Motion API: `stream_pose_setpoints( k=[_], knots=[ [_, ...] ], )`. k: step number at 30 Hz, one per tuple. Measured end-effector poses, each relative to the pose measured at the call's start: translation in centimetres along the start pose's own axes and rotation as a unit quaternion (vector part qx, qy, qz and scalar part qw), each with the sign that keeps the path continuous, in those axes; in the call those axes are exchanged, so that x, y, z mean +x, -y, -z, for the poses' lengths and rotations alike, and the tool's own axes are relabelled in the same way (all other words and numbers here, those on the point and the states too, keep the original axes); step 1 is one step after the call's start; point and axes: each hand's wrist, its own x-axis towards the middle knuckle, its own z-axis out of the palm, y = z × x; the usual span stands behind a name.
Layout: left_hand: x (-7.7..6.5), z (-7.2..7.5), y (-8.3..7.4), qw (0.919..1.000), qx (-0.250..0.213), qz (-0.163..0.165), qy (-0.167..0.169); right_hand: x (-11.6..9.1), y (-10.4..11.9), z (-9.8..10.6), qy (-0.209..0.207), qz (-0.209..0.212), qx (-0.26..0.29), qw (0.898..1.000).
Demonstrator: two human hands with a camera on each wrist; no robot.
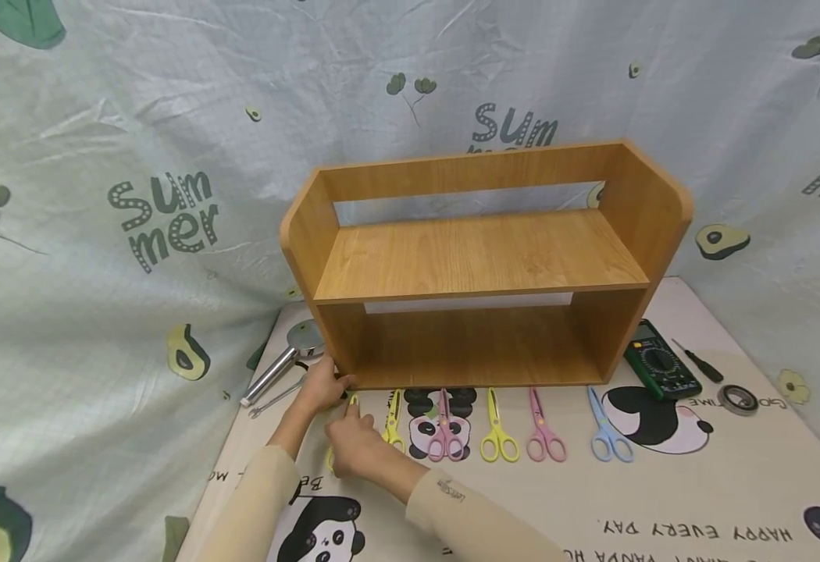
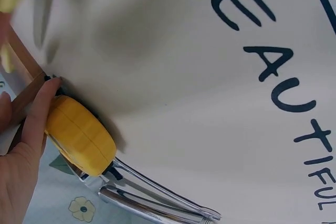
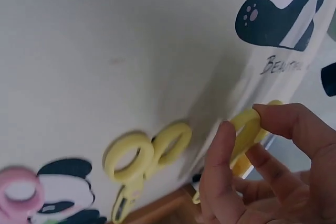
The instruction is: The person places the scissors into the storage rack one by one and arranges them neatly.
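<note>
Six pairs of scissors in front of the two-tier wooden shelf, counting the held one.

Left of shelf: round-headed silver tool, a slim metal wrench beside its handle; a yellow case, probably a tape measure, sits against the shelf's near-left corner in the left wrist view.

Left hand: touches that same corner, index finger straight; whether thumb and finger squeeze the board I cannot tell.

Right hand: in front of the shelf's left end. Thumb and index pinch one handle loop of the leftmost yellow scissors. Key relation: handles toward the person, tip toward the shelf's base, long axis roughly square to its front edge. Right hand has the handles; left hand is just beside the tip end.

Rightward along the shelf front, tips toward it: yellow scissors, pink scissors, second yellow pair, second pink pair, then, across a wider gap, blue scissors.

Right of shelf: green-cased multimeter, screwdriver, black tape roll.

Room: shelf base limits motion at the tips; printed tablecloth extends personward; table's left edge is near.
</note>
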Motion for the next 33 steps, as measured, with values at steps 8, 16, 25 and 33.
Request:
stream_pose_setpoints(
  k=[8, 16, 25, 33],
  knots=[
    [-0.1, 0.0, 0.1, 0.9999, 0.0, 0.013, 0.007, -2.7, -0.9, 2.8, 0.021, 0.019, -0.02, 0.999],
    [-0.1, 0.1, 0.0, 0.9999, 0.011, 0.001, -0.004, -5.1, -1.4, 6.4, 0.037, 0.049, -0.027, 0.998],
    [0.3, -0.2, 0.2, 0.9989, 0.003, -0.041, -0.022, -7.4, -0.2, 13.3, 0.046, 0.077, -0.027, 0.996],
    [-0.2, 0.2, 0.3, 0.9986, 0.024, -0.039, -0.026, -7.1, 0.8, 19.2, 0.024, 0.071, -0.05, 0.996]
  ],
)
